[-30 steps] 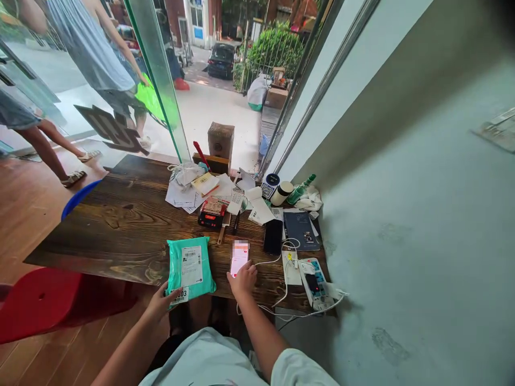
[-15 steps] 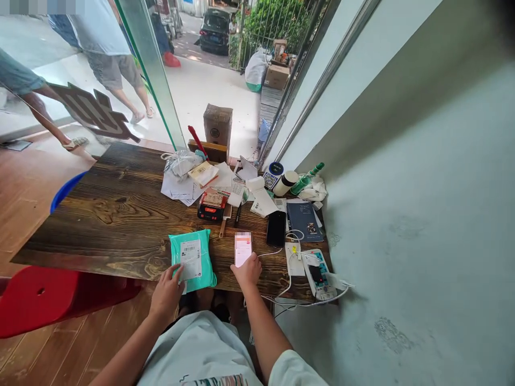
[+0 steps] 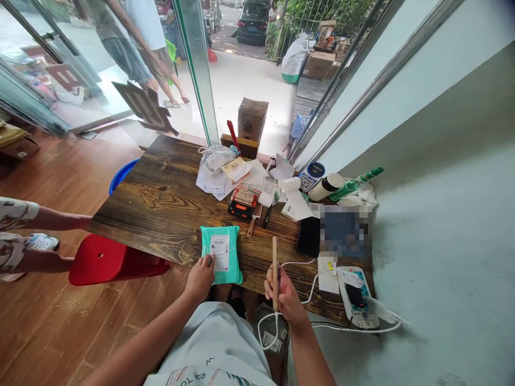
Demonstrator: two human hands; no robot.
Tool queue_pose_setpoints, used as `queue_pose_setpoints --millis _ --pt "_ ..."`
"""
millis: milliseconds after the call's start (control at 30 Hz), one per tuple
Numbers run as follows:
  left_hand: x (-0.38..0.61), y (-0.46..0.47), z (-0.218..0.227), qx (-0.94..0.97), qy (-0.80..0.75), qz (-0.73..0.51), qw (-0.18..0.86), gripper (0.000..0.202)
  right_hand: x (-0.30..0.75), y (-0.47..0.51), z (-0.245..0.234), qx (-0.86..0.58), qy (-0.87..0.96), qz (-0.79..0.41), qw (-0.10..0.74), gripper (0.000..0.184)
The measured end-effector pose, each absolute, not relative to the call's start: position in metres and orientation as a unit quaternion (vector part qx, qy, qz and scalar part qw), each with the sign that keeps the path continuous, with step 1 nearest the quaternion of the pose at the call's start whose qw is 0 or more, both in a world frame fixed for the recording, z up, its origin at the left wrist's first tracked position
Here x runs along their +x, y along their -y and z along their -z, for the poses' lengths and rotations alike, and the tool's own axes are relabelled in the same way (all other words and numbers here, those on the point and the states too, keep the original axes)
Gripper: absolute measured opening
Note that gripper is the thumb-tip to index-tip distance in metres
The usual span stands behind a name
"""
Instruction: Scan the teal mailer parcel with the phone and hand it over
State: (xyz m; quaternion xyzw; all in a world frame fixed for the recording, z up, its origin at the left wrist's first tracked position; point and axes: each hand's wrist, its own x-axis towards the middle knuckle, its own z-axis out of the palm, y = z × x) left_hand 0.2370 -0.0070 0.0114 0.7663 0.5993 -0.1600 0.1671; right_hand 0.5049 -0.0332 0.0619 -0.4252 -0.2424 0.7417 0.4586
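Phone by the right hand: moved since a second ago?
Yes. The phone was flat on the table; the right hand now holds it on edge, lifted.

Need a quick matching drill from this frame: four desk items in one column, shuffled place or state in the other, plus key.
1. teal parcel
2. phone
3. black phone
4. red stool

A. on the floor by the table's near-left edge
B. held on edge in the right hand
C. flat under the left hand fingertips
D. lying dark beside the blurred patch

Pairs: 1-C, 2-B, 3-D, 4-A
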Motion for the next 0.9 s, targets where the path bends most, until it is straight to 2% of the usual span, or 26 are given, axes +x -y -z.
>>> queue_pose_setpoints --millis 100,200,300,533,900 --pt "0.239 0.006 -0.009 0.76 -0.611 0.152 0.163 0.052 0.502 0.029 -0.073 -0.39 0.207 -0.768 0.463 0.086" --pt "0.24 0.005 -0.01 0.756 -0.616 0.153 0.161 0.051 0.492 0.019 -0.073 -0.4 0.195 -0.785 0.432 0.104" --pt "0.241 0.004 -0.015 0.752 -0.62 0.158 0.16 0.052 0.48 0.011 -0.068 -0.402 0.189 -0.792 0.419 0.104" --pt "0.246 0.0 -0.025 0.741 -0.629 0.169 0.16 0.056 0.467 0.012 -0.058 -0.397 0.136 -0.798 0.432 0.089" --pt "0.248 0.005 -0.025 0.74 -0.634 0.159 0.157 0.053 0.465 0.018 -0.061 -0.438 0.148 -0.784 0.415 0.094"
